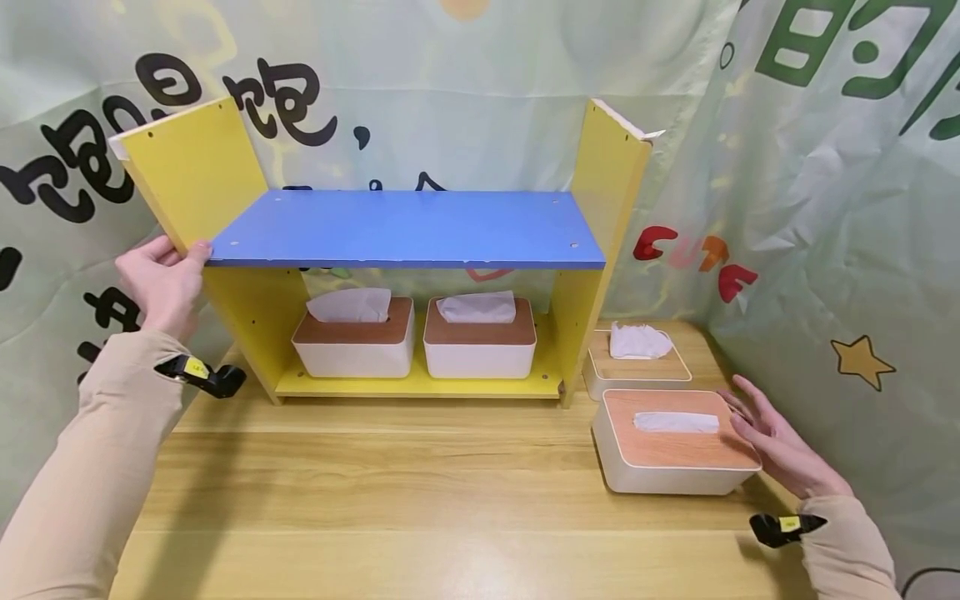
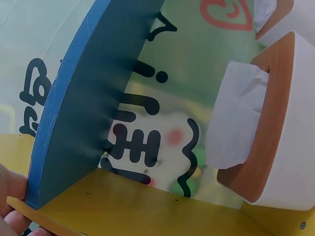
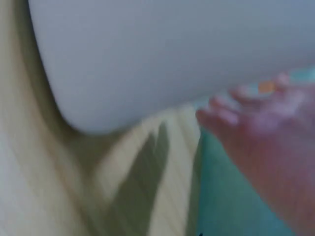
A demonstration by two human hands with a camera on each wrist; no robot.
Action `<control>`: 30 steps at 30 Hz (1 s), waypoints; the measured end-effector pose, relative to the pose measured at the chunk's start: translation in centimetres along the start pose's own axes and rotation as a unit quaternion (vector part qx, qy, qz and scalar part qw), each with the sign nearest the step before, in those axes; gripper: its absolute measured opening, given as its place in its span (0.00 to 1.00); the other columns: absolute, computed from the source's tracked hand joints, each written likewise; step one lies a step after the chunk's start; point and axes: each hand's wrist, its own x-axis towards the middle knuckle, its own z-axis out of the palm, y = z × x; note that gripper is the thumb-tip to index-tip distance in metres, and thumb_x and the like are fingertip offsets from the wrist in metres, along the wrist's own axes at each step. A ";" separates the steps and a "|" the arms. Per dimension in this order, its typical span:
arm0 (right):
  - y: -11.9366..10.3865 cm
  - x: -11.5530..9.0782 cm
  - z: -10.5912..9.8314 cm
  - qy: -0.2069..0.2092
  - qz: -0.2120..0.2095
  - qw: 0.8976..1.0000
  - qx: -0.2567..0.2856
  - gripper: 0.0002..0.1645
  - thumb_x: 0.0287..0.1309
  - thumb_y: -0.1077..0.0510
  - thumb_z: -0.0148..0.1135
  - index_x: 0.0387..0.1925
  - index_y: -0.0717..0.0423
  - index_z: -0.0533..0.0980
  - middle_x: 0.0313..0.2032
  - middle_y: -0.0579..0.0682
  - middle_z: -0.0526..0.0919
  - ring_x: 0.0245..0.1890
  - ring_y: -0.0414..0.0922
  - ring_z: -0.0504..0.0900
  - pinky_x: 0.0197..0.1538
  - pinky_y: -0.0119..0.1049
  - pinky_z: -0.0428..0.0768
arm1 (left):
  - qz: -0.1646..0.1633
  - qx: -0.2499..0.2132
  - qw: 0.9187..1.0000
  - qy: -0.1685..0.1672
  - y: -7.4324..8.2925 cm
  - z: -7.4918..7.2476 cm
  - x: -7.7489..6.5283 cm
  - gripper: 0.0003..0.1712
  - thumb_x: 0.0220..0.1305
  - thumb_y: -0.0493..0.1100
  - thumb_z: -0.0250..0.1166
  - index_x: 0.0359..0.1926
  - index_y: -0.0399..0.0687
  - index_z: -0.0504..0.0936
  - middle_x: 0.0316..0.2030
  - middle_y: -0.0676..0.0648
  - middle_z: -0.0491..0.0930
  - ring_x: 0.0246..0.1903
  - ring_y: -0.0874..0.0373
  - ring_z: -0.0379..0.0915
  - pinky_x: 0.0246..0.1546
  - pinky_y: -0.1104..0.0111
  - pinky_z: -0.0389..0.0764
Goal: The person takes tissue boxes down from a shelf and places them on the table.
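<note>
My left hand [image 1: 162, 279] grips the front edge of the yellow left side panel of a small shelf unit [image 1: 405, 229], its thumb at the corner of the blue board. At the right, my right hand [image 1: 787, 442] is beside the right end of a white tissue box [image 1: 667, 479] with a wood-look lid, fingers extended. In the blurred right wrist view the fingertips are close to the box wall; contact is unclear. Two similar tissue boxes, a left one [image 1: 352, 358] and a right one [image 1: 480, 360], stand on the yellow bottom board, tissues sticking out.
Behind the front box, another tissue box [image 1: 637, 371] with a lighter lid stands against the unit's right side. All rests on a wooden table [image 1: 360, 500]. Printed cloth [image 1: 480, 133] hangs behind and at both sides. The blue board [image 1: 405, 225] spans the unit at mid-height.
</note>
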 end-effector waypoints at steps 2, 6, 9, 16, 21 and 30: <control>-0.2 0.3 0.3 0.049 0.022 0.999 0.007 0.44 0.78 0.62 0.41 0.80 0.44 0.28 0.66 0.31 0.60 0.59 0.17 0.70 0.55 0.18 0.78 | 0.001 0.001 1.000 0.000 0.0 0.0 -0.1 0.29 0.59 0.37 0.72 0.63 0.50 0.80 0.23 0.66 0.80 0.32 0.73 0.79 0.34 0.87 0.77; -0.7 0.9 1.0 0.113 0.094 0.989 -0.033 0.46 0.77 0.58 0.48 0.80 0.51 0.32 0.72 0.54 0.52 0.52 0.16 0.74 0.52 0.15 0.78 | 0.000 -0.006 1.000 0.001 0.1 0.0 -0.1 0.29 0.59 0.37 0.72 0.63 0.49 0.79 0.23 0.66 0.80 0.32 0.73 0.79 0.33 0.87 0.77; -0.8 1.1 1.4 0.133 0.119 0.981 -0.078 0.42 0.76 0.55 0.50 0.80 0.49 0.40 0.72 0.62 0.47 0.50 0.16 0.72 0.51 0.14 0.77 | -0.002 -0.007 1.000 0.002 0.1 0.0 -0.2 0.29 0.59 0.36 0.72 0.63 0.49 0.79 0.23 0.66 0.80 0.32 0.73 0.79 0.32 0.87 0.77; -0.4 0.9 2.0 0.153 0.114 0.977 -0.095 0.33 0.76 0.54 0.51 0.76 0.41 0.53 0.76 0.57 0.46 0.50 0.13 0.67 0.50 0.12 0.74 | -0.004 0.001 1.000 0.000 0.1 0.2 -0.2 0.29 0.59 0.37 0.72 0.63 0.49 0.79 0.22 0.67 0.80 0.34 0.72 0.79 0.33 0.87 0.76; -0.3 1.1 2.3 0.155 0.103 0.979 -0.078 0.32 0.76 0.55 0.51 0.75 0.40 0.56 0.77 0.44 0.49 0.51 0.14 0.68 0.51 0.11 0.74 | -0.004 0.008 1.000 0.001 0.2 0.1 -0.3 0.29 0.60 0.37 0.72 0.63 0.49 0.79 0.22 0.67 0.80 0.34 0.73 0.79 0.33 0.88 0.76; -0.1 1.1 2.4 0.142 0.067 0.987 -0.023 0.30 0.75 0.62 0.50 0.73 0.38 0.63 0.58 0.20 0.70 0.51 0.17 0.72 0.50 0.13 0.75 | -0.002 0.003 1.000 0.000 0.2 0.0 -0.1 0.29 0.59 0.37 0.72 0.63 0.50 0.80 0.20 0.68 0.80 0.33 0.73 0.80 0.32 0.87 0.76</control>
